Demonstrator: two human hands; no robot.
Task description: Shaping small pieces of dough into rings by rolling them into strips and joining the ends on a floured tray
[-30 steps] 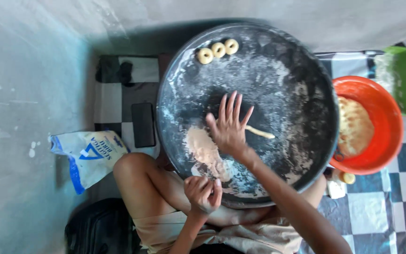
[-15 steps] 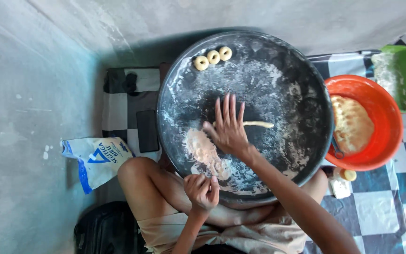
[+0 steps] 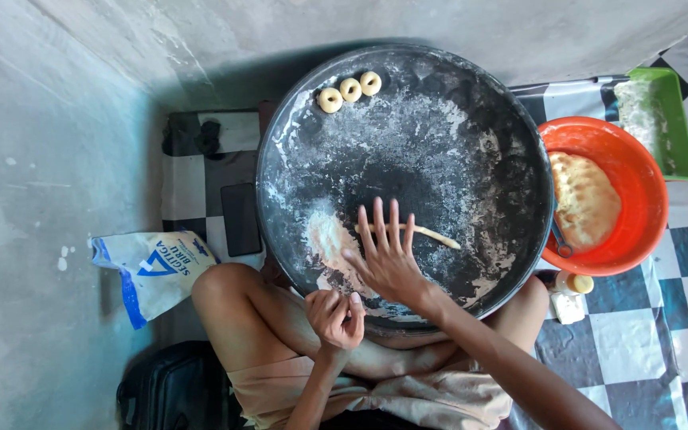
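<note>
Dough rope (image 3: 420, 232), thin and pale, lay across the floured middle of a large round dark metal tray (image 3: 511, 151) resting on the seated person's lap. Right hand (image 3: 388, 259) was laid flat on the rope's left end, fingers spread and straight, its grip wide open and closed on nothing; the rope's right end stretched free toward the tray's right side. Left hand (image 3: 334, 317) hovered at the tray's near rim, fingers curled in toward the palm; whether that grip held a bit of dough could not be told. Three small dough rings (image 3: 349, 89) sat in a row, touching, at the tray's far rim, well apart from the rope. An orange bowl (image 3: 646, 199) holding a mass of dough stood just beside the tray on the right, with a green tray (image 3: 678, 119) beyond it. A flour bag (image 3: 153, 267) lay on the floor at the left, near a dark phone (image 3: 240, 219) on the checkered cloth.
</note>
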